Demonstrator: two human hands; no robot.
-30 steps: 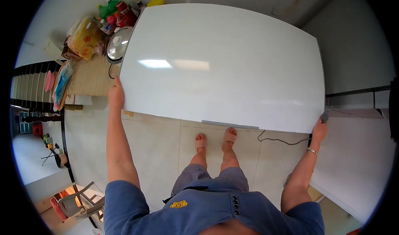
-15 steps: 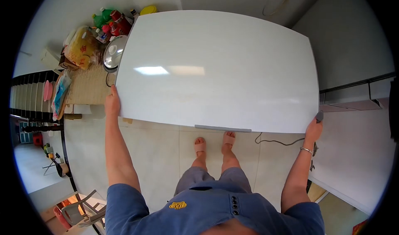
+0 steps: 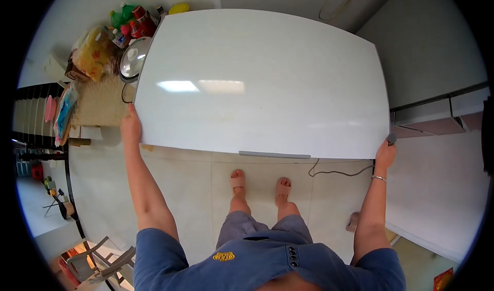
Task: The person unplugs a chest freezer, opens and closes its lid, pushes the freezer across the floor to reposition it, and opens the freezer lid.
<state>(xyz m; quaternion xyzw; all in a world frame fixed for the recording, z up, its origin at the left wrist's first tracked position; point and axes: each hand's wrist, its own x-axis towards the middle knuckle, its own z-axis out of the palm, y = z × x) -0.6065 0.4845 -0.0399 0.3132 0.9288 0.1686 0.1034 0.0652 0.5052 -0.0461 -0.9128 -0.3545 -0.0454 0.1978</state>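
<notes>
The large, glossy white rectangular panel [image 3: 262,85], with a slightly bowed far side, looks stiff and, by its size, probably heavy or at least awkward for two arms; its depth below the surface cannot be told. The smooth face seems slippery for flat palms, so the side edges and the near corners look like the better places to take hold, while the thin grey strip [image 3: 274,154] along the near edge may be less sure for bearing weight. The panel lies in front of the person, between the two hands, a little beyond the feet. The left hand [image 3: 131,124] grips the left side edge near its front corner, with the thumb along the rim and the fingers mostly hidden. The right hand [image 3: 385,154] is closed at the near right corner, just beside a dark grey rounded piece [image 3: 392,138]; how firmly either hand presses, I cannot tell. A grey cable [image 3: 337,174] hangs or lies near this corner, and a round pot with a silver lid [image 3: 135,56] is just beside the left edge.
</notes>
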